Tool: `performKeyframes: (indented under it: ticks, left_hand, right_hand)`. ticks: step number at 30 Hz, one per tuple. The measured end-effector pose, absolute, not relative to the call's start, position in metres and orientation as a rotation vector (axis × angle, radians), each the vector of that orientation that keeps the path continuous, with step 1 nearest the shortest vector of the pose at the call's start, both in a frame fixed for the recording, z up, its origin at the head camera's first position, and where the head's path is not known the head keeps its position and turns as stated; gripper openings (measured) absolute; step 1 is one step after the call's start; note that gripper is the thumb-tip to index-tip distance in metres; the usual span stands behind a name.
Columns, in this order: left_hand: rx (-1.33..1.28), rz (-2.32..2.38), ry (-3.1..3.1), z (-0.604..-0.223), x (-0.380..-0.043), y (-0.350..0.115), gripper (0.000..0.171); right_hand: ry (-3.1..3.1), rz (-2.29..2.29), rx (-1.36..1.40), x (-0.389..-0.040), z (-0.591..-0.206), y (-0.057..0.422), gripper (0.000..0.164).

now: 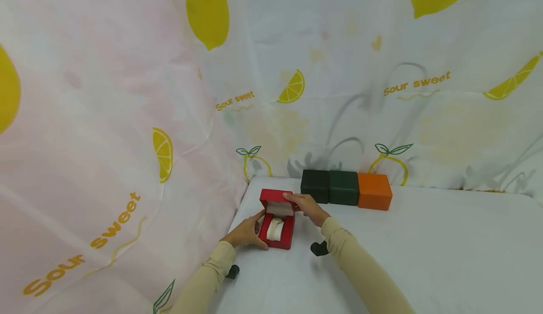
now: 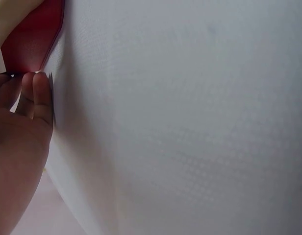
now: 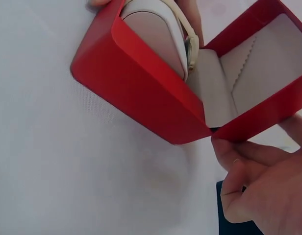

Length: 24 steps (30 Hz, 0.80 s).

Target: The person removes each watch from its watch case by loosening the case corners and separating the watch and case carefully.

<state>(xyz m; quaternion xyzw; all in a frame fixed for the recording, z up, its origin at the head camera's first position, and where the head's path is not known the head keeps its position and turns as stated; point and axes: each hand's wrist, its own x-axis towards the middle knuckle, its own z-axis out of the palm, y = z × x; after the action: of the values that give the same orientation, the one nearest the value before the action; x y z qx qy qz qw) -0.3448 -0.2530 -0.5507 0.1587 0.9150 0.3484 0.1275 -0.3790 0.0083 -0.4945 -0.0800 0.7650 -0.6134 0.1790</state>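
Observation:
A red watch box (image 1: 277, 244) stands on the white table with its lid (image 1: 272, 195) raised. Inside, a pale-strapped watch (image 3: 192, 51) is wrapped round a whitish cushion (image 3: 158, 36). My left hand (image 1: 247, 233) holds the box's left side, thumb by the front corner and fingers toward the back. In the left wrist view only part of the red side shows beyond the hand. At the lid's right side, my right hand (image 1: 311, 207) grips the edge, one finger over the top; some fingers are bent near the hinge in the right wrist view.
A black box (image 1: 315, 186), a dark green box (image 1: 343, 188) and an orange box (image 1: 374, 191) stand side by side behind and right of the red one. Lemon-printed cloth (image 1: 186, 92) hangs behind the white table (image 1: 445, 248) and along its left.

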Motion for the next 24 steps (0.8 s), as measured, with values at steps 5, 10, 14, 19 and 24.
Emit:
performKeyframes:
  ticks: [5, 10, 14, 19, 24]
  left_hand:
    - [0.465, 1.072, 2.642, -0.552, -0.344, -0.252, 0.121]
    - [0.433, 1.067, 2.62, -0.555, -0.341, -0.251, 0.12]
    - [0.407, 1.061, 2.622, -0.555, -0.34, -0.251, 0.121]
    - [0.418, 1.047, 2.62, -0.55, -0.341, -0.25, 0.12]
    - [0.404, 1.023, 2.593, -0.54, -0.338, -0.251, 0.118]
  right_hand:
    - [2.114, -1.764, -0.088, -0.38, -0.489, 0.004, 0.082]
    - [2.037, -1.786, 0.002, -0.382, -0.49, 0.005, 0.083]
    - [1.978, -1.801, -0.023, -0.383, -0.491, 0.007, 0.084]
    - [1.859, -1.861, -0.023, -0.383, -0.492, 0.008, 0.091]
    - [1.769, -1.921, -0.065, -0.379, -0.5, 0.005, 0.093]
